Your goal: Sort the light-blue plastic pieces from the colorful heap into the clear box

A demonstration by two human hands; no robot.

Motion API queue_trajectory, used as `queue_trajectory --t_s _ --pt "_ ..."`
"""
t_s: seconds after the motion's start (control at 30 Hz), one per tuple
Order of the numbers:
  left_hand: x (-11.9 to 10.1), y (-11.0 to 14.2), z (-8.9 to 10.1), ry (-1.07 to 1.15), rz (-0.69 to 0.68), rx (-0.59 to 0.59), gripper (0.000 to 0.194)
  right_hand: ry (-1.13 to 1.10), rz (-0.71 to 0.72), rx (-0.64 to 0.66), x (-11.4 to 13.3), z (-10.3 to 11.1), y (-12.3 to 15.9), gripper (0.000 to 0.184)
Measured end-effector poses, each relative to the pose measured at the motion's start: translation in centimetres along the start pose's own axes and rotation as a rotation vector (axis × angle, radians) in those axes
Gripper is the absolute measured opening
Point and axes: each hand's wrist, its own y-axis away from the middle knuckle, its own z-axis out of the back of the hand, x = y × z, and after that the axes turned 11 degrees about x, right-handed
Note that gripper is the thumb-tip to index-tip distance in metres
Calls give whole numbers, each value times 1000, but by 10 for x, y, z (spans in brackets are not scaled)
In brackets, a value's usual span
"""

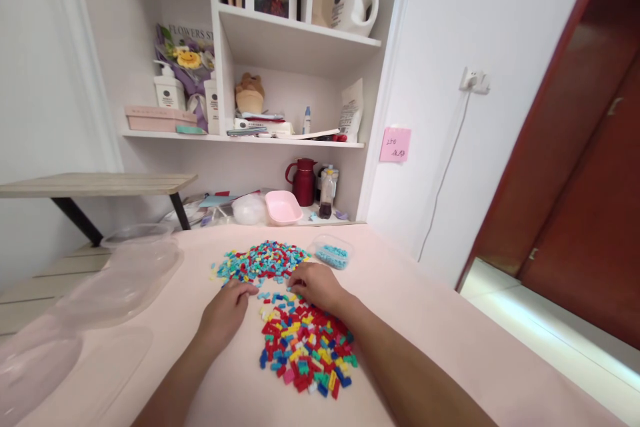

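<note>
Head view shows 2 heaps of small plastic blocks on the pink surface [425,310]. The far heap [265,259], mostly light blue with red, yellow and green, spreads close to the far edge; the near heap [307,350], with many red pieces among yellow, blue, green and white, lies farther from that edge. A few loose blocks are scattered between them. The person's right hand [316,285] reaches over this gap, fingers bent down at the blocks; whether it pinches a piece cannot be told. The left hand [227,312] rests just left of the gap, fingers curled and thumb pointing toward the blocks; its grip is hidden too. The 2 hands are apart from each other. Just beside the far heap, toward the far right corner, stands a clear tub [351,253] holding light-blue pieces [331,255]. Clear plastic containers [120,280] line the left edge. Beyond the far edge, a pink tray [284,208], a dark red jug [303,181] and a bottle with dark liquid [327,197] stand at the bottom of a white shelf unit [300,33]. A pink note [395,145] is stuck to the wall at its right
</note>
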Motion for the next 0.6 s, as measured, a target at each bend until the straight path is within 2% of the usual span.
queue_trajectory --t_s 0.1,0.33,0.43,0.6 --pt "0 -1 0 7 1 -1 31 1 -47 -85 -5 9 1 11" --pt "2 -2 -1 30 -4 2 31 -32 -299 -521 -52 38 17 16" --pt "2 0 -3 34 3 -4 31 30 -394 -612 -69 41 25 18" --pt "2 1 -4 35 -3 -7 33 46 -458 -653 -79 39 30 23"
